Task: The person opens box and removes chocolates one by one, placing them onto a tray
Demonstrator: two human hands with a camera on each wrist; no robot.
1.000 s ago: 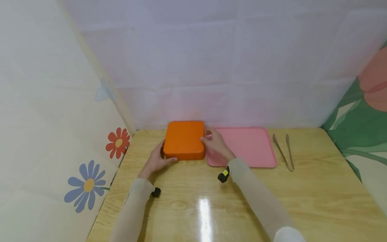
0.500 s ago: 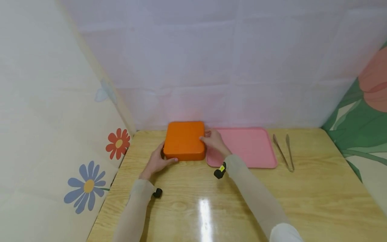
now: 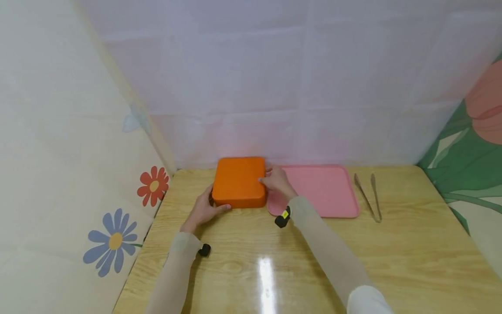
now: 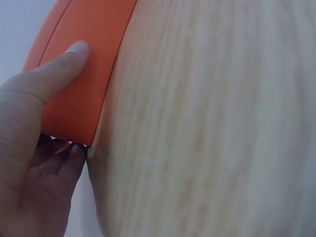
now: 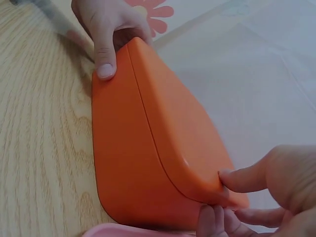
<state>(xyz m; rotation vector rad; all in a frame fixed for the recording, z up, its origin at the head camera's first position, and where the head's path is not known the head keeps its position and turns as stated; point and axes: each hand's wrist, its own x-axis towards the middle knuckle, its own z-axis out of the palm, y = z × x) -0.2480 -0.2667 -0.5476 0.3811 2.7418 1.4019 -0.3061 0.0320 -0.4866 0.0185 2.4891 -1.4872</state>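
Observation:
A square orange box (image 3: 239, 179) with rounded corners stands at the back left of the table. A thin seam runs round its side below the lid (image 5: 173, 118), which is on. My left hand (image 3: 202, 210) grips the near left corner, the thumb (image 4: 66, 69) against the front wall and the fingers at the left side. At the right side, my right hand (image 3: 279, 182) holds the lid edge: its thumb (image 5: 247, 178) lies on the lid and the other fingers are bent at the side near the seam. Parts of those fingers are hidden.
A pink tray (image 3: 323, 189) lies directly right of the box, partly under my right hand. Metal tongs (image 3: 368, 200) rest with their arms spread further right. A pale cloth wall (image 3: 243, 135) rises behind the table (image 3: 235, 261), and a flowered sheet (image 3: 78, 174) stands at left.
My right wrist has swung slightly left and forward while the fingers stay at the box's edge. The left hand and the box have hardly moved.

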